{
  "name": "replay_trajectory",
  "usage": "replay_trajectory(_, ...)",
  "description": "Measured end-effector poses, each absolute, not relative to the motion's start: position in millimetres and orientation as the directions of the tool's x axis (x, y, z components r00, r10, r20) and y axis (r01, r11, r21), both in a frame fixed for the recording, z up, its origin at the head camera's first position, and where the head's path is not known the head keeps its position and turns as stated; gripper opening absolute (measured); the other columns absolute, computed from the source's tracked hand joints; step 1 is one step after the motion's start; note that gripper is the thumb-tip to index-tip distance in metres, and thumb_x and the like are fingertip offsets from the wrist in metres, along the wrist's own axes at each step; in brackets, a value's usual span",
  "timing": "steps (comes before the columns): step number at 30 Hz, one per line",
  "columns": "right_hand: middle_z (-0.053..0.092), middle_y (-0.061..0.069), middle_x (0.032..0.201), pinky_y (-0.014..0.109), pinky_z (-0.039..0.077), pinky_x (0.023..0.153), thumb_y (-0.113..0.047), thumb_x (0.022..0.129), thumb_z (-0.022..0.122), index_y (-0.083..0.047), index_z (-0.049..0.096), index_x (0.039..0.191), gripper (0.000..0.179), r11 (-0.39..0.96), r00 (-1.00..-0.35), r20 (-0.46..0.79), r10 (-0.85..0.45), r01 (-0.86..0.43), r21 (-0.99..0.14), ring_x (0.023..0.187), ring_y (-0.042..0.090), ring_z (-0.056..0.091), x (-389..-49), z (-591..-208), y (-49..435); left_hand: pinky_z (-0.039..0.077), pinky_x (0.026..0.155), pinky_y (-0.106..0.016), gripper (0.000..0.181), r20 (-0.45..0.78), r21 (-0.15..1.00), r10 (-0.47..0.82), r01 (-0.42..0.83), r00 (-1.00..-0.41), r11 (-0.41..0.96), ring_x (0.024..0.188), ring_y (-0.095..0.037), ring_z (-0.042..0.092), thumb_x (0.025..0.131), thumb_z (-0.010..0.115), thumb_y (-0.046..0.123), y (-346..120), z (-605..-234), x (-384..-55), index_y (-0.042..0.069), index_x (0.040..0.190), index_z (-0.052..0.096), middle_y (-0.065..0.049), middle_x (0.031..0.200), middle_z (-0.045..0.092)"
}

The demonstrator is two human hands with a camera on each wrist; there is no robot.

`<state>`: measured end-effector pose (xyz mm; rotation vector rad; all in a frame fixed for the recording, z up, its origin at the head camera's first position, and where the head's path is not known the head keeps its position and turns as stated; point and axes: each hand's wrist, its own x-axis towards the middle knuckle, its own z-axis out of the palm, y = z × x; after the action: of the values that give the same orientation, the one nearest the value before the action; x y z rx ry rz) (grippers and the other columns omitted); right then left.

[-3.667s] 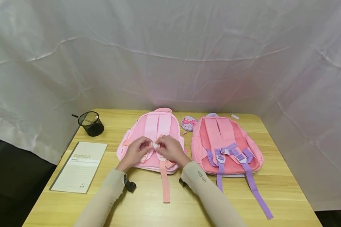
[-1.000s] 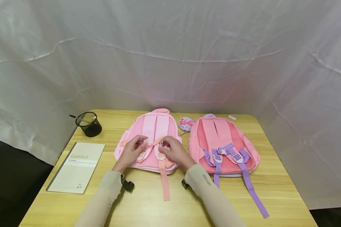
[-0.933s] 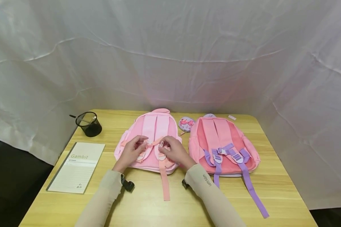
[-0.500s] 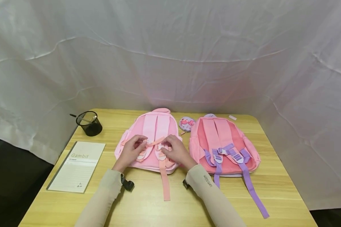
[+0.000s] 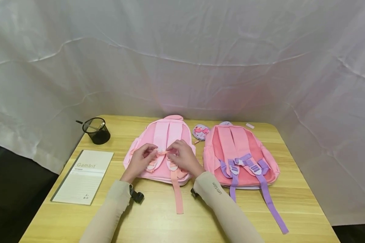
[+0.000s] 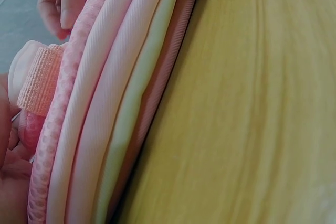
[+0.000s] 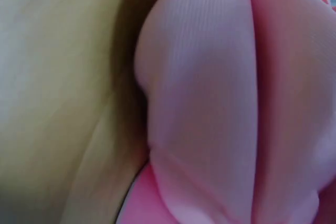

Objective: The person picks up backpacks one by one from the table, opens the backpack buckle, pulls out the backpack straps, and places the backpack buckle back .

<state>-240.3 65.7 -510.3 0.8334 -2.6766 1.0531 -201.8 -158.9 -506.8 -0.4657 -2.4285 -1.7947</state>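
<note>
A pale pink backpack lies on the table with its strap side up. Over its middle, my left hand pinches the left end of a peach chest strap, at a small white buckle. The fingers of my right hand pinch the peach strap just right of that buckle. Its tips are partly hidden. White adjusters sit below the hands, and a loose peach webbing tail hangs onto the table. In the left wrist view, the backpack's side hides most of the fingers; the right wrist view shows only pink fabric.
Right of it lies a second pink backpack with purple straps and a fastened chest buckle. A small round pouch lies between them. To the left are a notebook and a black mesh pen cup. Grey curtains surround the wooden table.
Earlier both hands met at the white buckle, then stood apart, the right holding a white buckle piece. Now the right hand has moved left and up to the strap beside the left hand.
</note>
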Motion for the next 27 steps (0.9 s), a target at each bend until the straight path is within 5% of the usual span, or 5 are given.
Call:
replay_trajectory(14,0.073,-0.005,0.09,0.034,0.048,0.084,-0.024,0.088,0.083,-0.018,0.081,0.091,0.007,0.665,-0.805,0.345,-0.483,-0.593,-0.454,0.09,0.015,0.059,-252.0,-507.7,49.4,0.057,0.077,-0.021,0.024,0.217,0.926,0.173,0.258,-0.961,0.276,0.09,-0.041,0.07,0.102,0.065,0.011,-159.1,-512.4,-208.1,-0.006,0.119,0.065,-0.024,0.102,0.071)
replay_trajectory(21,0.069,-0.004,0.089,0.037,0.047,0.089,-0.018,0.092,0.076,-0.017,0.076,0.096,0.004,0.682,-0.827,0.342,-0.446,-0.561,-0.469,0.091,0.016,0.058,-250.7,-509.4,50.0,0.053,0.08,-0.021,0.039,0.248,0.886,0.241,0.32,-0.938,0.336,0.092,-0.023,0.066,0.1,0.067,0.009,-166.4,-534.2,-220.6,0.008,0.139,0.062,-0.016,0.11,0.068)
replay_trajectory(27,0.071,-0.003,0.093,0.038,0.047,0.09,-0.016,0.093,0.074,-0.016,0.074,0.096,0.003,0.673,-0.816,0.365,-0.449,-0.577,-0.463,0.094,0.017,0.059,-249.1,-511.4,51.3,0.05,0.081,-0.022,0.038,0.275,0.865,0.292,0.368,-0.916,0.341,0.091,-0.017,0.062,0.1,0.069,0.018,-170.6,-536.1,-221.5,0.018,0.139,0.065,-0.006,0.106,0.067)
